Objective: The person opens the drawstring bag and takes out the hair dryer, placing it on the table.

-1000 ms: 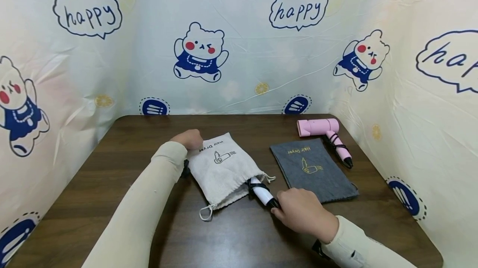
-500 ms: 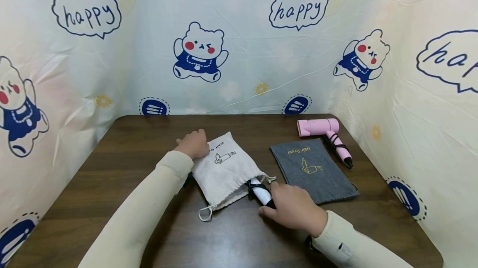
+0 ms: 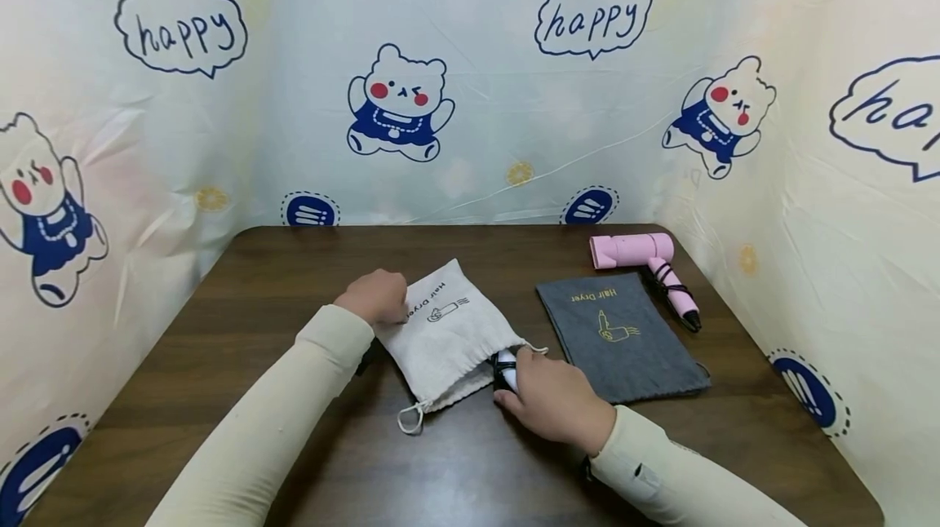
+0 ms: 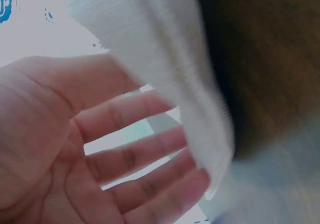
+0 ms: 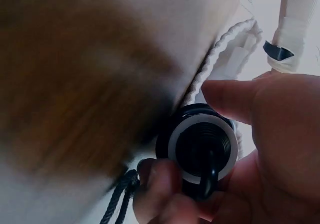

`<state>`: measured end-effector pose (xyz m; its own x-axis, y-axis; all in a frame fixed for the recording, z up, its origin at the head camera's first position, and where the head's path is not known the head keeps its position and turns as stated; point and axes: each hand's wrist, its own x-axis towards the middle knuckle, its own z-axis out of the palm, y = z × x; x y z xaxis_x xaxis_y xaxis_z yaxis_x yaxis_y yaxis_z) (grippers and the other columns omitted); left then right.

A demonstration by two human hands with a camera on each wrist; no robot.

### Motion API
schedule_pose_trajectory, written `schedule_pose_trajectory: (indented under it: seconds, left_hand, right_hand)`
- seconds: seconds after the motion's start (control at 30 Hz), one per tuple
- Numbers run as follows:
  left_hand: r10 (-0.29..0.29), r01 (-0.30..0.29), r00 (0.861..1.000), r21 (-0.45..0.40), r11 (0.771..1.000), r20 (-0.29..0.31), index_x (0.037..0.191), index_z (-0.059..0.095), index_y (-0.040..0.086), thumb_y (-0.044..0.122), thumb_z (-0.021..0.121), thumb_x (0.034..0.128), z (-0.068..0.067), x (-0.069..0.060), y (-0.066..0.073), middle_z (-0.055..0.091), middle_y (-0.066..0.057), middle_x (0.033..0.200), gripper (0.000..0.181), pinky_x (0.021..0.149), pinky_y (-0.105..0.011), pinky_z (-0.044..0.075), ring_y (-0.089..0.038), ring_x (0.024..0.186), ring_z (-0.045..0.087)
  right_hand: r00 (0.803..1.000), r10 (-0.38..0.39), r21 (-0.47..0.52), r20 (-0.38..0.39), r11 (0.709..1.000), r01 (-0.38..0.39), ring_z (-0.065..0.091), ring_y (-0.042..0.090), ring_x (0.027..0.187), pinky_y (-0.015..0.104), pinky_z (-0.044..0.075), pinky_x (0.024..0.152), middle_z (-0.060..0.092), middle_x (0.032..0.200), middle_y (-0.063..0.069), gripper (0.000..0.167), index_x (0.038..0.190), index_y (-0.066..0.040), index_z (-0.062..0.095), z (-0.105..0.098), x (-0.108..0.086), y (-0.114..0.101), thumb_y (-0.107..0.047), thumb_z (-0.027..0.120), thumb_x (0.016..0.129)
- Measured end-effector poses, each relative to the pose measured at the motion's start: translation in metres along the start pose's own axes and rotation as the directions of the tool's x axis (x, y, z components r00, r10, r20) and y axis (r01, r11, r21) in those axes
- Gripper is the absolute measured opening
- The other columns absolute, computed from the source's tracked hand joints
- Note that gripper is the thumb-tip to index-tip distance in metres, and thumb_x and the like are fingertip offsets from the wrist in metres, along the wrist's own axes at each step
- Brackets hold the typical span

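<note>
A white drawstring bag (image 3: 446,331) printed "Hair Dryer" lies on the table, its gathered mouth facing front right. My left hand (image 3: 373,297) touches the far left side of this bag; in the left wrist view its fingers (image 4: 135,154) are fairly straight, tips against the cloth. At the mouth, my right hand (image 3: 554,398) grips the handle of a white hair dryer (image 3: 507,370), thumb on one side and fingers on the other. Most of the dryer is hidden inside the bag. From the right wrist, the handle's black end (image 5: 200,146) with its cord shows.
Right of the white bag lies a flat grey drawstring bag (image 3: 620,335), also printed "Hair Dryer". A pink hair dryer (image 3: 633,251) with its cord wound round the handle lies at the back right. Printed curtains (image 3: 499,103) border the brown table (image 3: 294,266).
My right hand has moved left and forward along the handle, with less of the handle showing outside the bag. My left hand shifted slightly on the bag's far side.
</note>
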<state>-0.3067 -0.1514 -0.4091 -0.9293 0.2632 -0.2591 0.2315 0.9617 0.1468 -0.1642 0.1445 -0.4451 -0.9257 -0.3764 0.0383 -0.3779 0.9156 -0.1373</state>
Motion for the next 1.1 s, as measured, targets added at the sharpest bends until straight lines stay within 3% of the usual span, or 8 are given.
schedule_pose_trajectory:
  seconds: [0.17, 0.37, 0.73, 1.1]
  left_hand:
    - [0.026, -0.026, 1.0, 0.044, 0.999, -0.008, 0.065, 0.061, 0.014, 0.019, 0.074, 0.0894, 0.004, 0.001, 0.0, 0.046, 0.001, 0.058, 0.029, 0.05, -0.034, 0.035, -0.017, 0.055, 0.043]
    - [0.001, 0.001, 1.0, 0.085, 0.996, -0.022, 0.08, 0.068, 0.011, 0.024, 0.078, 0.0899, 0.012, 0.006, 0.001, 0.065, -0.004, 0.072, 0.019, 0.056, -0.038, 0.046, -0.019, 0.066, 0.057]
    - [-0.024, 0.029, 0.998, 0.087, 0.996, -0.065, 0.075, 0.067, 0.01, 0.022, 0.075, 0.0906, 0.008, -0.01, 0.006, 0.065, -0.007, 0.073, 0.021, 0.056, -0.04, 0.047, -0.021, 0.066, 0.057]
    - [-0.007, 0.012, 0.998, 0.078, 0.997, -0.069, 0.086, 0.073, 0.005, 0.02, 0.075, 0.0916, 0.008, -0.013, 0.007, 0.067, -0.007, 0.079, 0.017, 0.065, -0.04, 0.05, -0.023, 0.072, 0.06]
  right_hand:
    - [0.998, -0.053, -0.032, -0.045, 0.998, 0.052, 0.06, 0.021, 0.056, 0.04, 0.048, 0.05, 0.058, 0.073, 0.004, 0.046, 0.099, -0.001, 0.056, 0.0, -0.001, -0.001, -0.045, 0.069, 0.097]
    - [0.985, -0.14, -0.107, -0.103, 0.986, 0.128, 0.059, 0.021, 0.051, 0.036, 0.047, 0.044, 0.06, 0.069, 0.006, 0.046, 0.106, 0.006, 0.057, 0.001, -0.004, 0.0, -0.037, 0.072, 0.097]
    - [0.99, -0.09, -0.049, -0.108, 0.995, 0.085, 0.056, 0.018, 0.051, 0.036, 0.045, 0.043, 0.057, 0.066, 0.001, 0.036, 0.096, -0.003, 0.055, 0.0, -0.008, 0.001, -0.034, 0.072, 0.095]
    - [0.966, -0.189, -0.113, -0.176, 0.979, 0.171, 0.057, 0.017, 0.051, 0.035, 0.045, 0.044, 0.059, 0.067, 0.002, 0.04, 0.106, 0.004, 0.057, 0.0, -0.018, 0.007, -0.031, 0.072, 0.094]
